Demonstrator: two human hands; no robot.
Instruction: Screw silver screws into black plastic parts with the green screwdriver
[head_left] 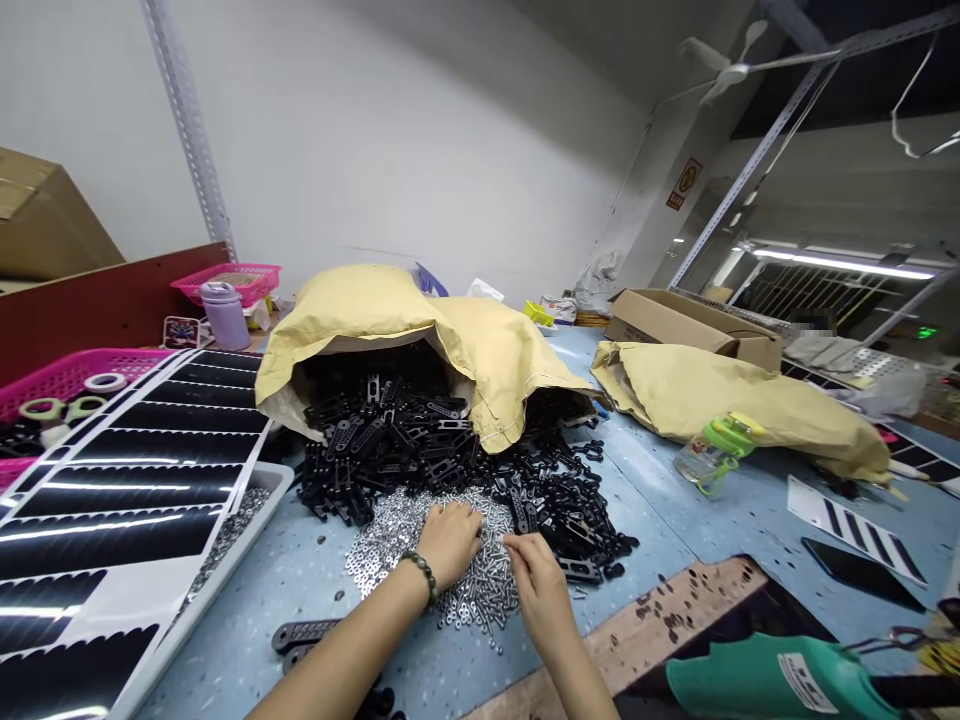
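Note:
A heap of small silver screws and shiny nuts lies on the blue table in front of me. My left hand, with a beaded bracelet at the wrist, reaches into this heap; its fingers curl down and their tips are hidden. At the heap's right edge, my right hand has thumb and forefinger pinched together; whatever is between them is too small to make out. Behind the heap, black slotted plastic parts spill from a yellow paper sack. More black parts lie beyond my right hand.
On the left, black label sheets overlap a grey tray of small metal pieces. A green-lidded bottle, another sack, a phone and a green power tool are to the right. Two black parts lie near my left forearm.

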